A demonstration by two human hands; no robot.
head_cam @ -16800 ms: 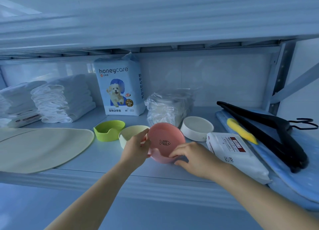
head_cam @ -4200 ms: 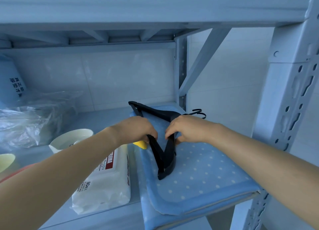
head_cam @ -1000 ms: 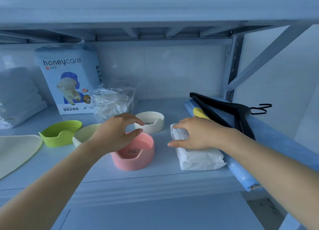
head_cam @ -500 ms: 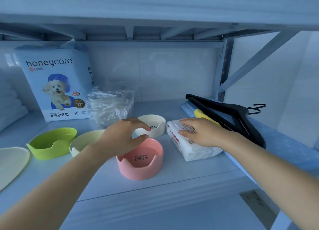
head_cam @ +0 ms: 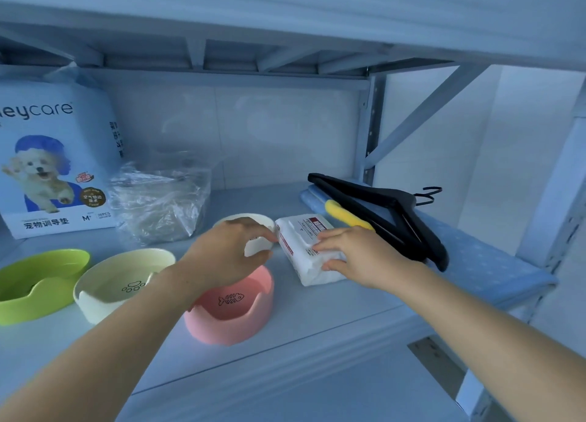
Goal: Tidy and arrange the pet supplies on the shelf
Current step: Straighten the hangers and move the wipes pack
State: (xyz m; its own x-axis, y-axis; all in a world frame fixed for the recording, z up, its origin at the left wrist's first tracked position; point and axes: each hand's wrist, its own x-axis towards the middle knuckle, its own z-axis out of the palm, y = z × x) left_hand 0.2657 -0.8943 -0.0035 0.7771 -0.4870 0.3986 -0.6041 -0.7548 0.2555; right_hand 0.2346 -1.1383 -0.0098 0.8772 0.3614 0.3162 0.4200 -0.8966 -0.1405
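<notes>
Against half a second ago, our left hand (head_cam: 226, 253) has left the pink bowl (head_cam: 234, 314) and reached farther in to the white bowl (head_cam: 258, 246). Thumb and curled fingers sit on either side of its near wall, but we cannot tell whether they actually grip it. Our right hand (head_cam: 355, 253) has slid toward the near end of the wipes pack (head_cam: 301, 241) and lies on it with fairly straight fingers on top and the thumb against the near end. The hands are close together, with the pack's left edge between them. The pack is soft, white and crinkled, with a red-and-white label, and it lies just beside the white bowl. The bowls are smooth and round with notched rims: the pink one with a fishbone drawing is nearest, and the cream bowl (head_cam: 123, 282) with a paw print and the green bowl (head_cam: 41, 282) are to its left. Far left stand the printed pad bag (head_cam: 54, 161) and a crumpled clear plastic bag (head_cam: 158, 203). To the right, black hangers (head_cam: 396, 212) and a yellow piece (head_cam: 345, 215) lie on a dotted blue mat (head_cam: 485, 263), all on the pale shelf (head_cam: 317, 320).
</notes>
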